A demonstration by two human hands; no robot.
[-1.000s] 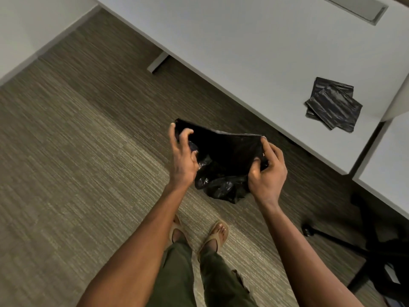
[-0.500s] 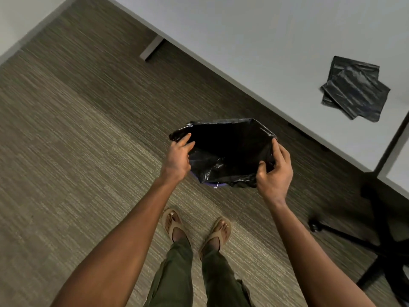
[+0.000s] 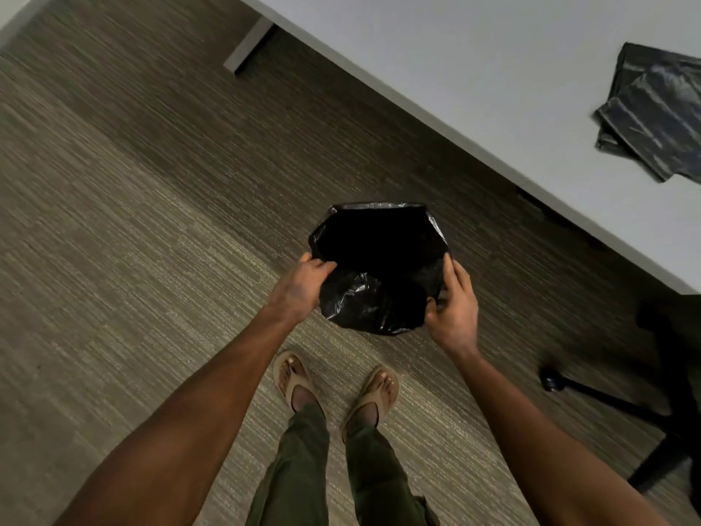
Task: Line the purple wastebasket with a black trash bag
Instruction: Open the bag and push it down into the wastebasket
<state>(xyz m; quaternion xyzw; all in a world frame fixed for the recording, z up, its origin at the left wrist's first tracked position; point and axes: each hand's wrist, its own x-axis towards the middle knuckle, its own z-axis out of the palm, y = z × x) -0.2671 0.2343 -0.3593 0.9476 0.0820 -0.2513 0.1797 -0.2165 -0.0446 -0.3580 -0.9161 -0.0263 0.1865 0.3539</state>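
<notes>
A black trash bag (image 3: 379, 260) hangs with its mouth spread wide, low over the carpet in front of my feet. My left hand (image 3: 303, 286) grips the bag's left rim. My right hand (image 3: 453, 301) pinches the right rim. The bag covers whatever stands under it, so no purple of the wastebasket shows in this frame.
A white desk (image 3: 474, 70) runs diagonally across the upper right, with folded spare black bags (image 3: 652, 119) on it. A desk leg (image 3: 246, 51) stands at top centre. A black office chair base (image 3: 614, 404) spreads at the right. My sandalled feet (image 3: 333, 389) stand on grey carpet.
Both hands have pulled the bag's mouth from a narrow slit to a wide opening and carried it lower and farther from me. A purple edge seen under the bag half a second ago is now covered.
</notes>
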